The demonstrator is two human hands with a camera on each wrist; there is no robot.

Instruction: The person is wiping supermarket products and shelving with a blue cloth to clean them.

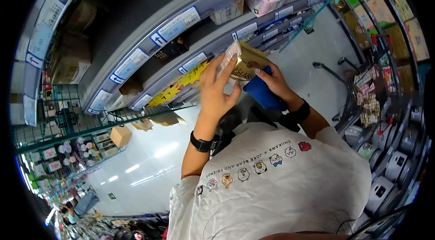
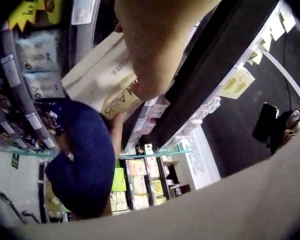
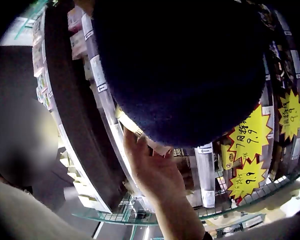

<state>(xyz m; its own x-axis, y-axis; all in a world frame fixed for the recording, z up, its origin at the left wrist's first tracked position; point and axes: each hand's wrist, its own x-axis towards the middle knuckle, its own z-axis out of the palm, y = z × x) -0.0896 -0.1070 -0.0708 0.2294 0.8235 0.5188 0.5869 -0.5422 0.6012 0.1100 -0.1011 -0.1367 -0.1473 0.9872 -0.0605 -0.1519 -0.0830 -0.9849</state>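
Observation:
Both hands are at a gold-and-white pack with large printed letters, held up before the shelves. My left hand grips its left end, fingers over the pale side and thumb near the lower edge. My right hand holds a dark blue fabric item against the pack's right end, thumb on top of the fabric. In the left wrist view the pack's white face shows beside the blue fabric. In the right wrist view the fabric hides most of the pack.
Shelves with price labels curve along the front and left, with yellow price bursts below. A pink pack sits on a shelf. At right stands a shopping cart with goods; boxed appliances line the lower right.

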